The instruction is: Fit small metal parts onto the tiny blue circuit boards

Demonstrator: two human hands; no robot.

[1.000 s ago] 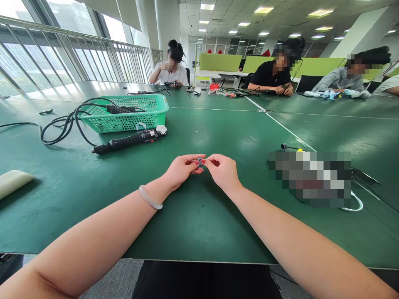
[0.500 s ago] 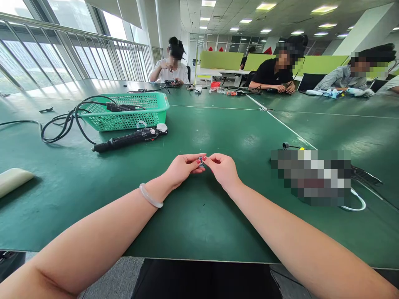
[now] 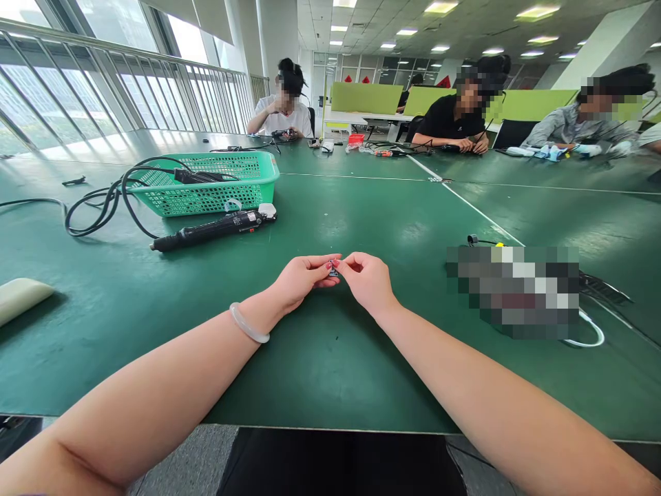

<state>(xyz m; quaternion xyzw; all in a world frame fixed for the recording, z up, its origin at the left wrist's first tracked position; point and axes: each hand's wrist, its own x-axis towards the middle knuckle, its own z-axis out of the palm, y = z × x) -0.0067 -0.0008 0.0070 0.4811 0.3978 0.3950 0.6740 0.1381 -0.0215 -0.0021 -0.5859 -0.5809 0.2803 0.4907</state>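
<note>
Between my two hands, just above the green table [image 3: 320, 386], is a small dark-and-silver part [image 3: 333, 270]. It is too small and too covered by fingers for me to tell its kind. My left hand [image 3: 299, 281] is closed on it from the left, thumb and fingers pinched around it. From the right, my right hand [image 3: 368, 281] pinches with thumb and forefinger at the part's upper edge. The right fingertips touch the part or lie right against it, and hide some of it. A pale bangle [image 3: 248, 324] circles my left wrist.
A black electric screwdriver [image 3: 214, 229] lies before a green plastic basket [image 3: 206, 200] with a coiled black cable. At far left is a pale rounded object [image 3: 23, 300]. A blurred-out item [image 3: 516, 293] with a white cord lies right. People sit across the table.
My right thumb and forefinger have shifted slightly over the top of the small part. My left hand keeps its hold. The whole view has moved a few pixels.
</note>
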